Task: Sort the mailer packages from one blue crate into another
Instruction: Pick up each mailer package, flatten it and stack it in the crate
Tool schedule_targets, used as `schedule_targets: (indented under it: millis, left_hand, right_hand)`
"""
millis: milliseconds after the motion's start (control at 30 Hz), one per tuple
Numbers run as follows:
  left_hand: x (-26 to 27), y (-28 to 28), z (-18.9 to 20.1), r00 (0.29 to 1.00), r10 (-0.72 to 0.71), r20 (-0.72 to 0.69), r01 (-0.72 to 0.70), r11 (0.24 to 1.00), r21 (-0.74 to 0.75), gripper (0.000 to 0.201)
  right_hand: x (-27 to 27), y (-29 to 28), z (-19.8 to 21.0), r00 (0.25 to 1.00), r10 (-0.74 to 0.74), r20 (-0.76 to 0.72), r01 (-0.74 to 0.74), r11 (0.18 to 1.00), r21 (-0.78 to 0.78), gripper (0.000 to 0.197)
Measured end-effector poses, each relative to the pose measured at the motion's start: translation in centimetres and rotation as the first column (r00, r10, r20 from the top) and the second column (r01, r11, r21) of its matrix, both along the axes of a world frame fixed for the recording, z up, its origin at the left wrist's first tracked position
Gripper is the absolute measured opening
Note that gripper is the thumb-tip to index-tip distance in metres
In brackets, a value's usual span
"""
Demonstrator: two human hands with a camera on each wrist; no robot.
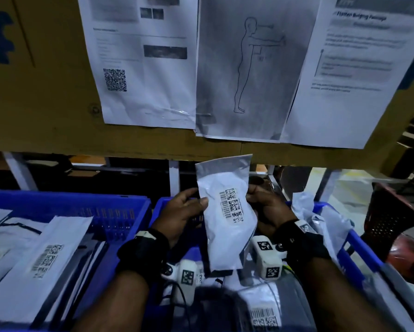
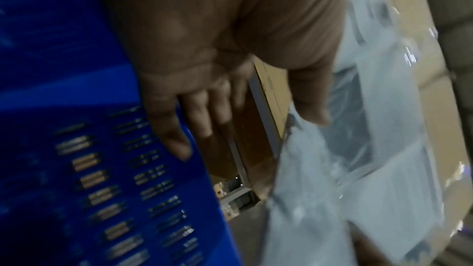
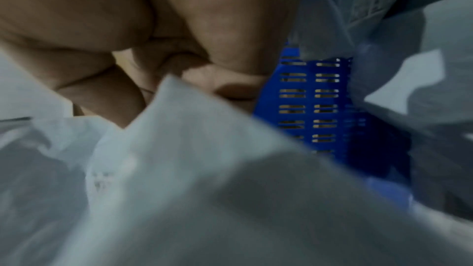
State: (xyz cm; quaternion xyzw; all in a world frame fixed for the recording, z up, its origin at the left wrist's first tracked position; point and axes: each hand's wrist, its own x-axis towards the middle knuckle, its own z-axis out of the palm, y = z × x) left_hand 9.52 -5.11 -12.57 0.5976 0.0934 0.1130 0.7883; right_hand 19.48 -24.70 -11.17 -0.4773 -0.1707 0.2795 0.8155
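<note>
Head view shows a white mailer package (image 1: 227,212) held upright above the right blue crate (image 1: 359,245), barcode label facing the person. The left hand (image 1: 180,212) pinches its left edge, thumb on the front and fingers (image 1: 189,192) behind; the right hand (image 1: 265,207) grips the right edge with fingers curled round it, seen blurred in the right wrist view. Loose mailers crowd the right crate, while the left blue crate (image 1: 119,212) holds mailers laid flat, labels up. My reading is that the step in hand is checking or straightening this one package between lift and placement. The next move likely calls for carrying it left over the crate walls and laying it flat, label up, on the pile there, one hand letting go first.
</note>
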Motion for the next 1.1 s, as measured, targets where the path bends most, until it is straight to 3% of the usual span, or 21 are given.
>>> schedule_targets:
  millis: [67,233,333,433,567,700,1100]
  left_hand:
    - [-0.4,-0.5,0.1,0.996,-0.081,0.022,0.082,0.996,-0.042,0.025]
    - [0.1,-0.3,-0.4,0.993,0.064,0.099,-0.062,0.998,-0.018,0.023]
    - [0.4,-0.1,-0.5,0.985,0.130,0.111,-0.128,0.991,-0.026,0.021]
    - [0.5,0.1,-0.6,0.977,0.168,0.135,-0.169,0.986,-0.003,0.017]
    - [0.6,0.1,-0.4,0.966,0.209,0.152,-0.214,0.977,0.019,0.015]
    - [0.6,0.0,-0.6,0.973,0.136,0.185,-0.150,0.986,0.066,0.025]
    - [0.8,0.3,-1.2,0.976,0.112,0.186,-0.140,0.980,0.140,0.032]
  right_hand:
    - [-0.3,0.6,-0.4,0.999,-0.035,0.017,0.036,0.997,-0.069,0.038]
    - [-0.8,1.7,-0.7,0.996,-0.031,0.086,0.043,0.988,-0.149,0.018]
    - [-0.6,1.6,-1.4,0.960,0.127,0.249,-0.019,0.918,-0.395,0.041]
    - [-1.0,1.8,-2.0,0.917,0.279,0.285,-0.105,0.858,-0.503,0.052]
    - [-1.2,1.8,-1.5,0.932,0.236,0.274,-0.080,0.873,-0.480,0.041]
    - [-1.6,1.5,-0.7,0.931,0.202,0.304,-0.026,0.867,-0.498,0.033]
    - [-0.8,1.7,-1.2,0.875,0.244,0.417,0.058,0.805,-0.591,0.031]
